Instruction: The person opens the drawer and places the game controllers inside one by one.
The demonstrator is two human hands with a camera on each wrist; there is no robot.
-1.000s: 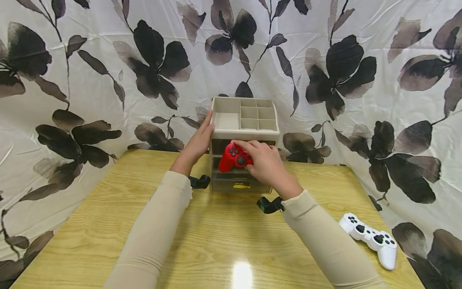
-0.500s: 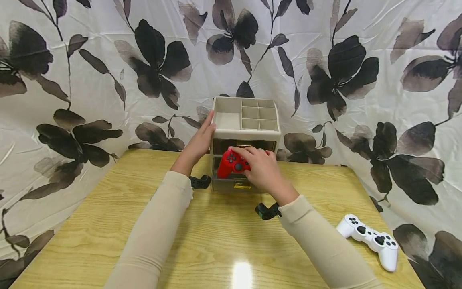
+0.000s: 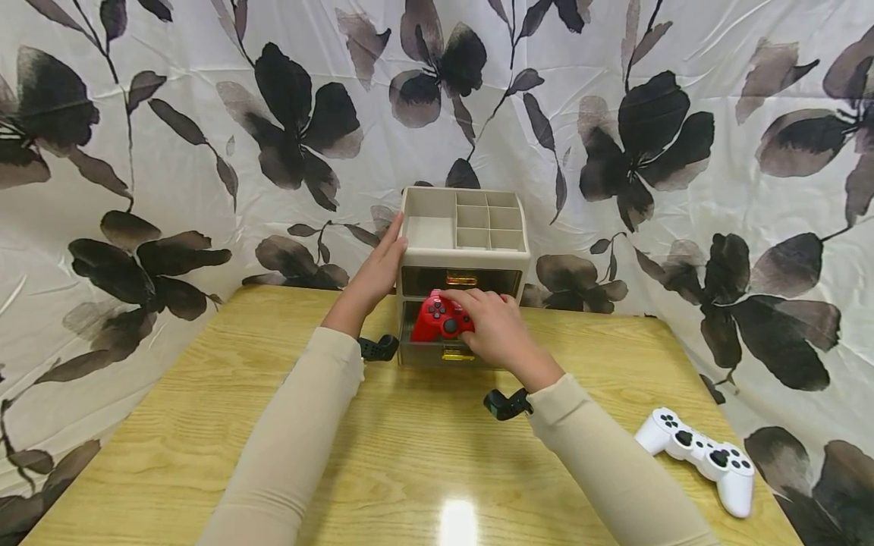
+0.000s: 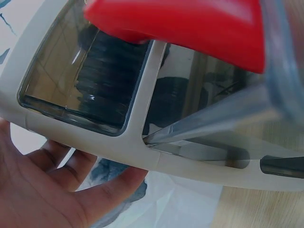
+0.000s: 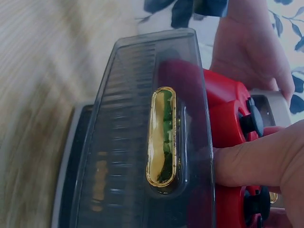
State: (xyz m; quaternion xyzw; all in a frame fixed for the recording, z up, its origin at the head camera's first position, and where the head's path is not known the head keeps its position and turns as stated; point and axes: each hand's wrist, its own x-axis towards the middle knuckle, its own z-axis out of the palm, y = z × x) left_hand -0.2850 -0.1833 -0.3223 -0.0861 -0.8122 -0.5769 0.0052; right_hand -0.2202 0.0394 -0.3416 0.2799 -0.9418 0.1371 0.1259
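My right hand (image 3: 501,330) grips a red game controller (image 3: 432,322), fingers over its top edge and thumb on its front. The controller's lower part is down inside a pulled-out clear drawer (image 5: 133,95) with a gold handle (image 5: 162,137); its red shows through the drawer front in the right wrist view. This drawer belongs to a small cream drawer unit (image 3: 466,259). Against the unit's left side lies my left hand (image 3: 374,274), fingers extended. The left wrist view shows the controller's red grip (image 4: 180,23) over the drawer, blurred.
A white game controller (image 3: 699,459) lies at the right on the wooden table (image 3: 410,455). The unit's top has open compartments (image 3: 488,220). Above the pulled-out drawer, an upper drawer (image 3: 430,281) is closed. A floral cloth (image 3: 437,136) hangs behind the table.
My right hand has lowered the red controller from in front of the upper drawer down into the pulled-out drawer. The left hand has stayed on the unit's side.
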